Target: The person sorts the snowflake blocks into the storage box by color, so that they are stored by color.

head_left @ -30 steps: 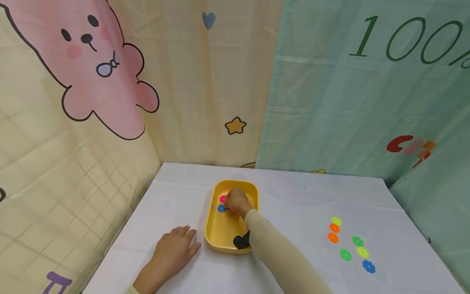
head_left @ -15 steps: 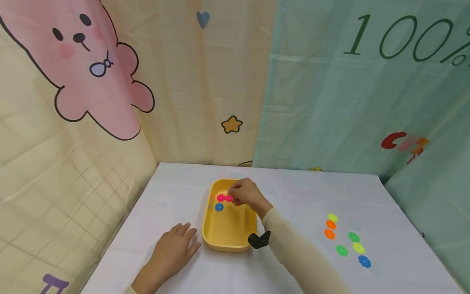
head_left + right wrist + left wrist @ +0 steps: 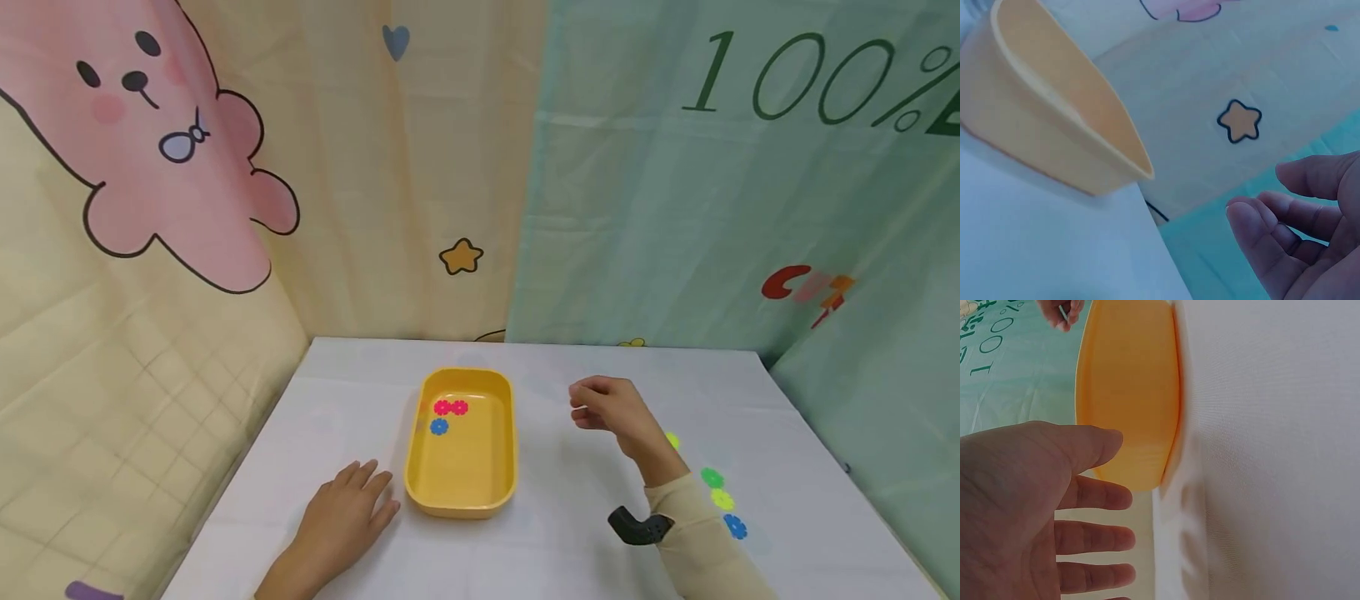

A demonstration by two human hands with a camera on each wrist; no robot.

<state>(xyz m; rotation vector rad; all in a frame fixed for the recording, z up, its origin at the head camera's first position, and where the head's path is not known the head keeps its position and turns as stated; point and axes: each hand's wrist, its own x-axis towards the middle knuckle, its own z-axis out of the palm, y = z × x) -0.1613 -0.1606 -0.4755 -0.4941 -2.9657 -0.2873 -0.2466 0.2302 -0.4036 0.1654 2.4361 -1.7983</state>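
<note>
In the head view a yellow tray (image 3: pixel 420 467) holds two pink flower-shaped discs (image 3: pixel 451 407), side by side, and a blue flower-shaped disc (image 3: pixel 438 427). To the tray's left, my left hand (image 3: pixel 333 518) is low over the table with its fingers extended; in the left wrist view its thumb (image 3: pixel 1094 447) appears in front of the tray wall. Right of the tray my right hand (image 3: pixel 618 417) is raised above the table. Its fingers are loosely bent, and the right wrist view shows a gap between thumb (image 3: pixel 1310 177) and index finger, with nothing held.
Beyond my right forearm lie a green disc (image 3: pixel 712 477), a yellow disc (image 3: pixel 723 500) and another blue disc (image 3: pixel 736 527). A yellow-green disc (image 3: pixel 672 440) is partly covered by the wrist. Printed curtains (image 3: pixel 637 208) hang behind the white table (image 3: pixel 555 533).
My right hand has lifted out of the tray and moved right. The second pink disc, hidden at first, now shows beside the other. The orange discs are hidden behind my arm.
</note>
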